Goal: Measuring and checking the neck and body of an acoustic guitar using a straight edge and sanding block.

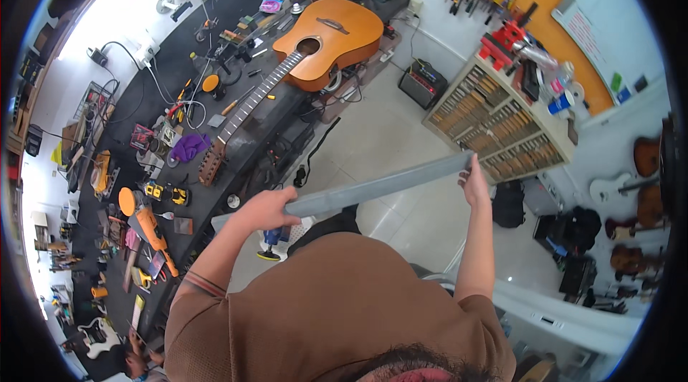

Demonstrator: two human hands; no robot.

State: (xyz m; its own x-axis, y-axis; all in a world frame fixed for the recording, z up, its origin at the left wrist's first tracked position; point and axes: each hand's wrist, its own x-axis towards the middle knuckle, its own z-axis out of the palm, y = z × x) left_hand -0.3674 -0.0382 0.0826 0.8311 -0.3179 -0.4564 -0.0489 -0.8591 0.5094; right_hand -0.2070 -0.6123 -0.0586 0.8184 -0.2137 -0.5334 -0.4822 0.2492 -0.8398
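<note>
Grey bar (380, 185), just 1 of it, is held up in front of the person's body, slanting across the floor (423, 221) from the bench side towards the cabinet. The left hand (271, 211) is closed around it near 1 end; the right hand (471, 183) has its fingers at the other end, though I can't tell how firmly they grip. Along the left runs 1 dark workbench (240, 142), its edge near the bar's left end; whether they touch, I can't tell. On it I count 1 acoustic guitar (349, 27) lying soundhole up, 1 purple cloth (190, 147), 1 orange sander (149, 230) and 1 yellow power tool (168, 193), with plenty of loose cables and small tools crowding the space between. Under the bar, close to the left hand, sits 1 blue tool (271, 236). Beyond the bar, 1 black amplifier (423, 84) stands on the floor, and nearer its right end 1 cabinet (494, 120) full of narrow compartments blocks that side, carrying 1 blue cup (561, 102). Farther right hangs 1 white guitar (609, 189) among several brown ones.
</note>
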